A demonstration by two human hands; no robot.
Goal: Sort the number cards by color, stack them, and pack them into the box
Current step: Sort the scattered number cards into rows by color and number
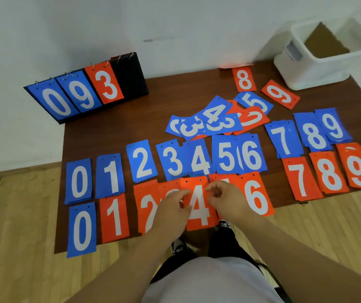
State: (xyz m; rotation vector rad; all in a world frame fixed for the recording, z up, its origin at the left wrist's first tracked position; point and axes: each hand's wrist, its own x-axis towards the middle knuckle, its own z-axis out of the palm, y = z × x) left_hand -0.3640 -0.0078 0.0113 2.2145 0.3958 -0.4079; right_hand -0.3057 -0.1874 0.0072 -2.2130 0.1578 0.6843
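Both hands meet over the red 4 card [197, 206], which lies at the near edge of the brown table [114, 132]. The left hand [170, 212] has its fingers curled, thumb and fingertips pinching that card's left edge; the right hand [226, 199] is loosely curled at the card's upper right corner, fingertips touching it, though whether it truly grips the card cannot be told. To the left of the red 4 lie a red 2 [145, 206], a red 1 [114, 217] and a blue 0 [81, 229]; to its right a red 6 [256, 196]. Just beyond the red 4 runs a row of blue cards [141, 160] from 0 to 6. Farther beyond it sits a loose heap of mixed cards [216, 119]. Well beyond and to the right of the red 4, at the table's far right corner, stands the white box [319, 68], open. Far beyond and to the left, a flip scoreboard [83, 88] shows 0, 9, 3.
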